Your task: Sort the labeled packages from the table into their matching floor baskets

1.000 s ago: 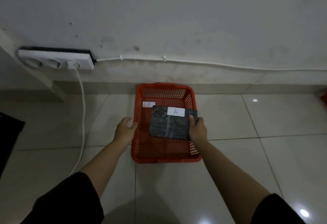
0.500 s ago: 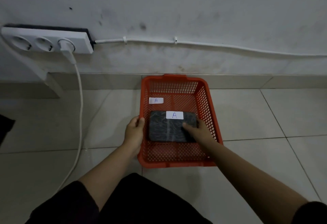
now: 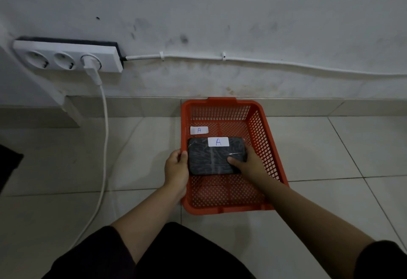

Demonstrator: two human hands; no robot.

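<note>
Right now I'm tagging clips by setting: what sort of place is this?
Probably a plain indoor room, perhaps at home: pale tiled floor, scuffed white wall with a socket strip, and an orange basket set on the tiles.

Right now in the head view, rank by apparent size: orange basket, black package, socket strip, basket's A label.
1. orange basket
2. black package and socket strip: look alike, and the strip is farther away, so unranked
3. basket's A label

Both arms extended forward, down. Left hand (image 3: 176, 167) curled, thumb up. Right hand (image 3: 247, 164) palm down, fingers closed in grip.
</note>
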